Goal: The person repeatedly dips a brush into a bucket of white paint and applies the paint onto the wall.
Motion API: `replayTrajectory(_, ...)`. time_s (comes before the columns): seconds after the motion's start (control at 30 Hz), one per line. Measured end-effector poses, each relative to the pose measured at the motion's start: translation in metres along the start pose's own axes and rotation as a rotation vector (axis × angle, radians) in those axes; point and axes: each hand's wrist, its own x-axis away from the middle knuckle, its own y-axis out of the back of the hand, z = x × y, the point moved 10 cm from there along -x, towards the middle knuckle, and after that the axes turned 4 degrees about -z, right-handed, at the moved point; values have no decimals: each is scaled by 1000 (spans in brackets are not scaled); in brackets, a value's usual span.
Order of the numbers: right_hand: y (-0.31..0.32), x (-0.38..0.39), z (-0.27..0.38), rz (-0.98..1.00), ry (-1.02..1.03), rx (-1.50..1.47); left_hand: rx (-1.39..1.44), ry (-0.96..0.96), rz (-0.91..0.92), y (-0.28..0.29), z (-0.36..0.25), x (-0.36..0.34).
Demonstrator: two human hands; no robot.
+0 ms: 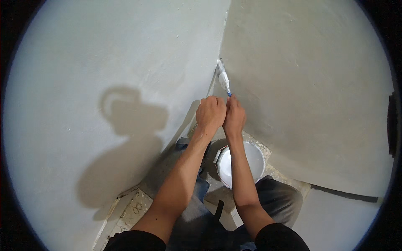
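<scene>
A paintbrush (223, 77) smeared with white, with a bit of blue on its handle, points up into the corner where two walls meet. Its tip touches or nearly touches the corner line. My right hand (234, 118) is closed round the lower end of its handle. Right beside it, my left hand (210, 113) is curled into a fist; whatever its fingers hold, if anything, is hidden. Below my hands, partly covered by my right forearm, stands a round white bucket (260, 164) with smooth white paint inside.
On the left rises a whitish wall (83, 50), carrying my shadow; on the right, a beige-grey wall (318, 83). Speckled flooring (140, 206) shows at the walls' foot. My knees in jeans (278, 196) flank the bucket closely. A dark strip (343, 193) runs along the lower right.
</scene>
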Motion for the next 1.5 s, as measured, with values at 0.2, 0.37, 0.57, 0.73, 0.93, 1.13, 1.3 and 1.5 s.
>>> replayTrajectory(0.2,-2,-1,0,132,-60,85,-125,-152,-54,-1,12,-5)
replayTrajectory(0.37,51,-36,41,76,29,70,-98,-130,-25,-1,12,-3)
replayTrajectory(0.57,32,-13,23,-96,11,-40,-41,-73,-45,-2,11,-6)
replayTrajectory(0.73,-16,8,-11,125,-100,25,-59,-90,5,-10,12,-5)
replayTrajectory(0.93,16,-5,14,111,-273,-230,-48,-32,-16,8,13,1)
replayTrajectory(1.13,71,-36,58,14,-119,-182,104,-157,-153,23,0,14)
replayTrajectory(1.3,74,-28,55,-219,61,-184,117,-44,-22,13,4,12)
replayTrajectory(1.5,-38,16,-5,20,-11,-163,-53,-142,-23,5,4,10)
